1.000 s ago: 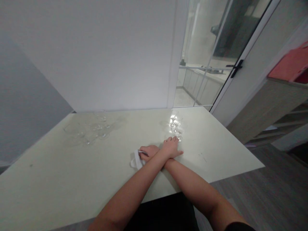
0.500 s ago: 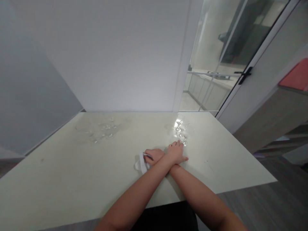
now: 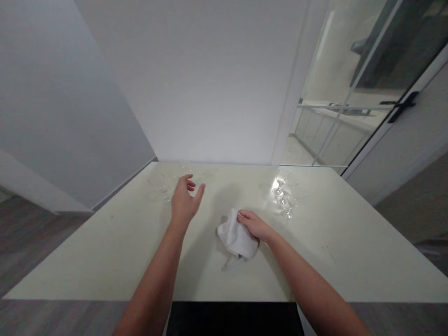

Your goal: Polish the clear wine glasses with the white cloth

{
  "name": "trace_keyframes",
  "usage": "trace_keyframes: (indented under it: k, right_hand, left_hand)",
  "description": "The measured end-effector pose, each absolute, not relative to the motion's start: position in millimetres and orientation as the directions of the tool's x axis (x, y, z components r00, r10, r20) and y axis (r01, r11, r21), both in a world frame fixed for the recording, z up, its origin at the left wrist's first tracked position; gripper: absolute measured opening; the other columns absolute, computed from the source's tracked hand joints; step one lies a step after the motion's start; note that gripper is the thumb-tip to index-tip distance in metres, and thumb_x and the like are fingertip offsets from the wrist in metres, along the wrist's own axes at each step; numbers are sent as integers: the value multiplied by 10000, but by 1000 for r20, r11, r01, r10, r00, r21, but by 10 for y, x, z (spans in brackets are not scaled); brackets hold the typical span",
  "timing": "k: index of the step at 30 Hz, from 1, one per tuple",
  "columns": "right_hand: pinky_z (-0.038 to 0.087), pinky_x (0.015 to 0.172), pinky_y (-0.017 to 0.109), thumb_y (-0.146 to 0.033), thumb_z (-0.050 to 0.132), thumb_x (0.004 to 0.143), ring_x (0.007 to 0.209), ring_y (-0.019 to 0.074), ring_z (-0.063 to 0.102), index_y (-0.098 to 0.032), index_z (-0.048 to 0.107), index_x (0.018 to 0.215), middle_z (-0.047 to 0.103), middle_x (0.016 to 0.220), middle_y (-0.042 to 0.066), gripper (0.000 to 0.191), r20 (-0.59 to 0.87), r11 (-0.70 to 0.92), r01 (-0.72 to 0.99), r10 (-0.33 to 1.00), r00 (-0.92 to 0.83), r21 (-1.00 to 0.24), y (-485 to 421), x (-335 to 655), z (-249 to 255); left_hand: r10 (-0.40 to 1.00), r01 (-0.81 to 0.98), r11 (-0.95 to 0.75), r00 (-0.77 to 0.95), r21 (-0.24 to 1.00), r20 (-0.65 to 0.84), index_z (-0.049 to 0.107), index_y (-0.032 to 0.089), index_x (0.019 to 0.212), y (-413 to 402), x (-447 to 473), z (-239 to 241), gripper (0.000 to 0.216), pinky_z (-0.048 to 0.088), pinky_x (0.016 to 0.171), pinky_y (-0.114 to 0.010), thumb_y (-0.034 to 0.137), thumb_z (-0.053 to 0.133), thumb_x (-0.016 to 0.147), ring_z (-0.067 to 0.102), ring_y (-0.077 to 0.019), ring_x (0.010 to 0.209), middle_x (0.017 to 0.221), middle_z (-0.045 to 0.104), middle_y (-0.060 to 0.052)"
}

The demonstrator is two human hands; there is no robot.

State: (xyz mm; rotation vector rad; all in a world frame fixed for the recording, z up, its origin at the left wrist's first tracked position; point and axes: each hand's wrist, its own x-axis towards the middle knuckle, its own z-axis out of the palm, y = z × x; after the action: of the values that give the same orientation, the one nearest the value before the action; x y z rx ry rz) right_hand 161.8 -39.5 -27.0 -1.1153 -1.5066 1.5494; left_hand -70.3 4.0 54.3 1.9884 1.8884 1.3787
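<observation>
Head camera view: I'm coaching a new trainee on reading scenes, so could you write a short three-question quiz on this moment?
1. True or false: the right hand grips the crumpled white cloth.
2. Pick one: the left hand, fingers spread, is nearest to
A. the clear stemmed glasses at the far left of the pale glossy table
B. the stemmed glasses at the far right
C. the black door handle
3. Short answer: how many hands touch the cloth?

Key: 1 true; 2 A; 3 one.
</observation>
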Motion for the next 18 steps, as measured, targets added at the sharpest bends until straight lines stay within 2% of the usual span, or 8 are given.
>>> trace_keyframes:
  k: [3, 6, 12, 18]
  right_hand:
    - [269, 463, 216, -502, 512, 799, 507, 85, 377, -189, 507, 747, 422, 602, -51, 318, -113, -77, 109, 923, -369, -991, -404, 1610, -286]
    - [269, 457, 209, -500, 513, 801, 504, 81, 379, -186, 511, 758, 423, 602, -52, 317, -107, -61, 138, 930, -351, -989, -403, 1604, -303]
    - [271, 467, 204, -497, 527, 792, 521, 81, 384, -175, 540, 776, 443, 615, -47, 323, -98, -36, 180, 933, -346, -983, -382, 1618, -303]
    - [292, 506, 209, -505, 530, 788, 555, 89, 394, -172, 555, 795, 455, 629, -44, 334, -97, -42, 170, 939, -331, -985, -377, 1619, -295]
  left_hand:
    - [841, 843, -7, -286, 538, 459, 317, 183, 1357, 218, -1002, 520, 639, 447, 673, -293, 464, 520, 821, 629, -203, 718, 756, 664, -28]
    - [856, 879, 91, -309, 467, 414, 225, 207, 1418, 283, -1091, 460, 692, 430, 645, -289, 471, 495, 838, 638, -223, 713, 717, 680, -28]
    - [863, 904, 138, -311, 405, 399, 374, 232, 1322, 368, -1117, 408, 465, 431, 687, -305, 419, 399, 897, 643, -244, 811, 787, 705, -51]
    - [873, 906, 165, -319, 390, 369, 422, 220, 1252, 453, -1148, 416, 421, 403, 654, -290, 407, 449, 876, 633, -244, 769, 793, 699, -69]
